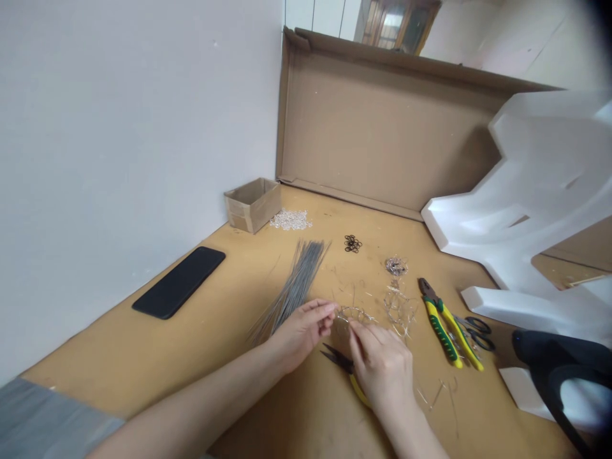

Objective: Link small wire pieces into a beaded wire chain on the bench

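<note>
Wire, thin, bent and silvery [356,311], lies between the two grips, with curved parts showing just beyond the fingertips. The left grip [329,311] is narrow, thumb and forefinger pinched at the wire's near end; the right grip [352,325] is also narrow, closed on its lower edge. The strands are so fine and blurred that the exact contact points are probably as described, but hard to confirm.

Just beyond the left grip, a bundle of straight grey wires [302,274] fans out on the counter [229,287]. Partly under the right grip are small pointed pliers [343,362] with a yellow handle. To its right lie tangled wire loops [399,311], then larger pliers [442,325] with yellow and green handles, and dark-handled scissors [478,333] touching them. Farther ahead of both grips are a small wire heap [396,266], black rings [352,243], and pale beads [291,220] beside an open cardboard box [252,207]. Well left of the left grip lies a black phone [179,282].
</note>
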A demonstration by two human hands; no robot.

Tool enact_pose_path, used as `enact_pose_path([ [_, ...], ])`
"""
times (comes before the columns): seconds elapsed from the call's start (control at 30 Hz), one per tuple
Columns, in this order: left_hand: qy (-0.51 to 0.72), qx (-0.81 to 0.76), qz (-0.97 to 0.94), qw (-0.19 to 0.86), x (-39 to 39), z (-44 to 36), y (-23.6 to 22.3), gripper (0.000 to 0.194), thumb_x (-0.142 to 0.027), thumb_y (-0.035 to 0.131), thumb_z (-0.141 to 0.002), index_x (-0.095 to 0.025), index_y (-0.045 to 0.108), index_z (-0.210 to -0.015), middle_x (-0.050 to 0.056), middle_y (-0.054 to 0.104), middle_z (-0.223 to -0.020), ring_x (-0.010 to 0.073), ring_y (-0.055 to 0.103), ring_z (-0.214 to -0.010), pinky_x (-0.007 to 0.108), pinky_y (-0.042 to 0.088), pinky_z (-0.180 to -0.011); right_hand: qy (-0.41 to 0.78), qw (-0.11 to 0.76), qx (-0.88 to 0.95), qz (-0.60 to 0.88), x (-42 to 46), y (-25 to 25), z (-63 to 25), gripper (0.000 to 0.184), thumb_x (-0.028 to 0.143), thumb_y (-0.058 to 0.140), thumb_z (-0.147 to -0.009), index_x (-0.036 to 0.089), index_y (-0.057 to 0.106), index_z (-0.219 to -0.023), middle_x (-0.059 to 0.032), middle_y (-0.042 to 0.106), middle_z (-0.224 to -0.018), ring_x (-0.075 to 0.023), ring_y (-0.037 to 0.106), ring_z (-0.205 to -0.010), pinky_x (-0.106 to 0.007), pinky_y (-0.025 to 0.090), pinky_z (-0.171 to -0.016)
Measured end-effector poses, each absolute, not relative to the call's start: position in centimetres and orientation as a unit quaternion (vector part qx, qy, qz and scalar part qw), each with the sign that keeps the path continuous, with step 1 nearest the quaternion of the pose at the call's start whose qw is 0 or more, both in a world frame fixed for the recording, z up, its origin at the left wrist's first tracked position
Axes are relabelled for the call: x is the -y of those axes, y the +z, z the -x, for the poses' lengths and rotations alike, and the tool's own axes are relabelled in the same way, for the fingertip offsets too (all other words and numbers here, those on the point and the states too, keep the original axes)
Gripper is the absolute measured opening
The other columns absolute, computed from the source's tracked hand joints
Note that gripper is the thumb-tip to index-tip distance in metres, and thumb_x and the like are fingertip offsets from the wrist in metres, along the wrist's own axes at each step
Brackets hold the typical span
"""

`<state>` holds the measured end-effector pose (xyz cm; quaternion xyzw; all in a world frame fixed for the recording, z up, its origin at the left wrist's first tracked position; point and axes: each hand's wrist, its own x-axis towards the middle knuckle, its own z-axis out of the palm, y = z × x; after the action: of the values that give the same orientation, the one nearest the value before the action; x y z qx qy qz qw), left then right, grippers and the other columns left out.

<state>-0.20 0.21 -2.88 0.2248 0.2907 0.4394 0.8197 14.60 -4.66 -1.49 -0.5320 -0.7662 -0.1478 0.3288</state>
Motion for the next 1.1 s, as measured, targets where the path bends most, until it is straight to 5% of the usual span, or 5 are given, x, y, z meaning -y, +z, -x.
enact_pose_path([
  [0.2,0.431,-0.323,-0.268,0.799,0.1,-0.2,-2.6,0.022,-0.024,0.076,-0.058,-0.012,0.062,-0.071,-0.004,0.05,-0.057,0.0038,0.04,-0.053,0.018,0.029,-0.052,-0.147,0.336,0.765,0.529,4.6,-1.5,-14.6,0.023,0.019,0.045,-0.087,0.014,0.068,-0.083,-0.0054,0.068,-0.068,-0.0141,0.06,-0.059,-0.025,0.039,-0.061],
  [0.43,0.447,-0.37,-0.364,0.728,0.3,-0.4,-2.9,0.021,-0.033,0.071,-0.063,-0.014,0.06,-0.066,-0.005,0.047,-0.054,0.0048,0.036,-0.05,0.02,0.028,-0.052,-0.146,0.335,0.767,0.527,4.6,-2.0,-14.5,0.023,0.017,0.045,-0.087,0.014,0.067,-0.083,-0.0047,0.068,-0.066,-0.0147,0.06,-0.058,-0.025,0.04,-0.06],
  [0.6,0.463,-0.418,-0.434,0.65,0.6,-0.3,-2.2,0.021,-0.035,0.068,-0.064,-0.015,0.061,-0.066,-0.003,0.054,-0.059,0.0083,0.043,-0.056,0.022,0.036,-0.058,-0.133,0.343,0.765,0.528,4.7,-2.5,-14.5,0.024,0.017,0.043,-0.088,0.015,0.067,-0.085,-0.0046,0.07,-0.07,-0.013,0.062,-0.057,-0.023,0.042,-0.058],
  [1.1,0.477,-0.4,-0.458,0.635,0.6,-0.5,-3.0,0.022,-0.03,0.07,-0.063,-0.016,0.063,-0.077,0.0,0.06,-0.069,0.0124,0.054,-0.068,0.025,0.042,-0.068,-0.11,0.32,0.754,0.562,4.9,-2.4,-14.1,0.029,0.021,0.038,-0.09,0.016,0.065,-0.079,-0.0019,0.067,-0.058,-0.0115,0.06,-0.045,-0.021,0.037,-0.048],
])
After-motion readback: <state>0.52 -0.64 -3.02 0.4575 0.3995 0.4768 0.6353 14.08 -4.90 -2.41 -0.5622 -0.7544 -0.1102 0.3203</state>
